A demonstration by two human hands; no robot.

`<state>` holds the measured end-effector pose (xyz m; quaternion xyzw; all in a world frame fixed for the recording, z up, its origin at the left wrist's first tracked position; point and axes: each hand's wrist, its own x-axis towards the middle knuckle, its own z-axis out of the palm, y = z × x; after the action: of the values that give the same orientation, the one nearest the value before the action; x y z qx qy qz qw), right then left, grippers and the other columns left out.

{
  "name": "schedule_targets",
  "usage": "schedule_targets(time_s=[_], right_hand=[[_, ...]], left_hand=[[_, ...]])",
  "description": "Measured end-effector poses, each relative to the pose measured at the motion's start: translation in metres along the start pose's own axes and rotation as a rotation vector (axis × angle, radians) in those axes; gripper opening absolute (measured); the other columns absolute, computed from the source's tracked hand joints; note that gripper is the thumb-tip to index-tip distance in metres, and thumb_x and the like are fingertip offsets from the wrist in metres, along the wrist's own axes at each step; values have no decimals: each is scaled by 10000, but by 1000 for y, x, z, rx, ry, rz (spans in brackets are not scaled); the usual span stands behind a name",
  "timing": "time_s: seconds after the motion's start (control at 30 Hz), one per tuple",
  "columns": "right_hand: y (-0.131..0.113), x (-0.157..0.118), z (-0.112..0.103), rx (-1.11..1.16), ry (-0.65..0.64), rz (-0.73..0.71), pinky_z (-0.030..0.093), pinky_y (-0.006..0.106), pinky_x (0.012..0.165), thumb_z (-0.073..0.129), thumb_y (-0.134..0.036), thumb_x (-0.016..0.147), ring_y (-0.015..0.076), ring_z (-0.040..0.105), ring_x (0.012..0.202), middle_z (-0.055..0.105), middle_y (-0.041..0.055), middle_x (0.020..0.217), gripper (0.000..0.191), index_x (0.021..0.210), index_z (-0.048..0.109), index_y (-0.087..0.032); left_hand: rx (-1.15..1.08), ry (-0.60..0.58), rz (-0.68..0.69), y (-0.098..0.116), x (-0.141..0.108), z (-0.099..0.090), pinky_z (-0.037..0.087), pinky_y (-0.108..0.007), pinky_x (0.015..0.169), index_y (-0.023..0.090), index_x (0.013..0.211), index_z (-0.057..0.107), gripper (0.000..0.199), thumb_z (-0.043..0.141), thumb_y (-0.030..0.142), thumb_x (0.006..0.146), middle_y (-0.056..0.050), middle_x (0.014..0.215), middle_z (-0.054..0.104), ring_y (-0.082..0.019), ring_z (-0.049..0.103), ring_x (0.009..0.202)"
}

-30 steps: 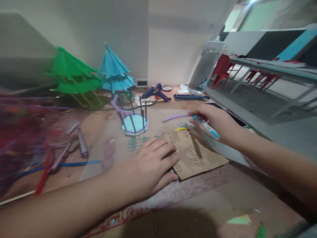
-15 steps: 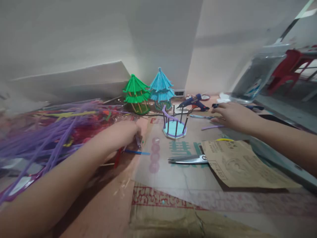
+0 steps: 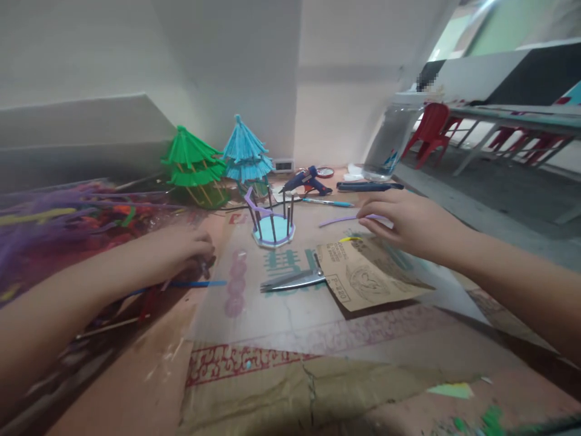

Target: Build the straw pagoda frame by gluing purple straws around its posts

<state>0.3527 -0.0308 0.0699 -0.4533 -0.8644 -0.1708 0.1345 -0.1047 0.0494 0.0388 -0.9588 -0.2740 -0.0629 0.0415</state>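
My right hand (image 3: 397,224) reaches over the mat, its thumb and fingers closing around one end of a thin purple strip (image 3: 336,221). My left hand (image 3: 193,251) is at the mat's left edge with fingers curled. A small dull purplish piece shows under its fingertips, too blurred to name. Between the hands stands a small model base (image 3: 273,229), light blue with a purple rim and several dark upright sticks. A loose purple strip (image 3: 249,198) leans over its sticks. Scissors (image 3: 290,281) lie in front, handles hidden under a brown paper sheet (image 3: 363,278).
Green (image 3: 193,160) and blue (image 3: 245,151) tiered-roof models stand by the wall. Behind the base are a glue gun (image 3: 304,180), a pen (image 3: 327,203) and a dark cutter (image 3: 370,186). A clear plastic jar (image 3: 385,142) stands back right. Purple strips (image 3: 40,242) pile up at left.
My right hand has come down from near the dark cutter to the thin purple strip. My left hand stays near the strip pile. The view has turned right.
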Motion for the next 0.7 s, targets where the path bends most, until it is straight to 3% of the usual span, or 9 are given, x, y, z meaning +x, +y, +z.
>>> schedule_targets(time_s=[0.1, 0.2, 0.3, 0.33, 0.4, 0.5, 0.6, 0.7], right_hand=[[-6, -1, -9, 70, 46, 26, 509, 428, 807, 464, -374, 1002, 292, 677, 939, 748, 129, 997, 341, 960, 735, -171], [-23, 3, -25, 308, 128, 103, 523, 390, 768, 493, -400, 1000, 251, 697, 862, 763, 93, 933, 319, 974, 743, -202], [-56, 14, -39, 746, 151, 26, 537, 376, 901, 565, -453, 981, 228, 694, 1024, 744, 62, 1161, 349, 1243, 677, -252], [-69, 18, -42, 861, 147, -34, 530, 384, 940, 601, -492, 956, 237, 672, 1087, 717, 58, 1231, 402, 1284, 655, -264], [-90, 27, -43, 1037, 130, -30, 524, 396, 959, 578, -511, 971, 236, 657, 1081, 717, 51, 1182, 377, 1222, 681, -248], [-98, 38, -41, 1385, 281, 145, 541, 359, 889, 517, -493, 1013, 196, 654, 967, 705, 32, 988, 319, 1007, 689, -224], [-76, 44, -47, 1726, 475, 309, 520, 264, 681, 515, -439, 1023, 120, 570, 660, 544, -35, 672, 344, 762, 571, -222], [-48, 41, -60, 1861, 382, 506, 285, 228, 399, 424, -571, 1005, 93, 241, 413, 250, -72, 498, 540, 595, 363, -225]], left_hand=[[20, 113, -12, 25, 4, -21, 455, -301, 629, 259, 800, 697, 245, 493, 199, 920, -22, 809, 717, -206, 642, 719], [-125, 337, -147, 75, 16, -45, 459, -266, 565, 286, 943, 683, 141, 545, 306, 959, 9, 828, 717, -167, 642, 662], [-503, 462, -223, 135, 46, -56, 490, -242, 525, 279, 1080, 638, 156, 630, 340, 937, 14, 840, 711, -149, 665, 646], [-676, 494, -199, 152, 60, -56, 501, -231, 513, 277, 1138, 597, 237, 666, 322, 915, 20, 849, 707, -136, 663, 627], [-951, 571, -134, 177, 89, -53, 565, -235, 600, 267, 1128, 531, 326, 726, 270, 867, 12, 969, 707, -139, 701, 739], [-1089, 648, -68, 190, 123, -47, 591, -245, 710, 264, 1159, 486, 383, 719, 207, 860, -11, 1106, 683, -155, 711, 924], [-1007, 594, -79, 184, 130, -38, 582, -263, 717, 261, 1305, 434, 456, 667, 262, 914, -44, 1172, 669, -155, 696, 923], [-748, 446, -156, 170, 120, -18, 542, -259, 655, 239, 1271, 512, 314, 583, 296, 970, -47, 1114, 679, -142, 663, 827]])
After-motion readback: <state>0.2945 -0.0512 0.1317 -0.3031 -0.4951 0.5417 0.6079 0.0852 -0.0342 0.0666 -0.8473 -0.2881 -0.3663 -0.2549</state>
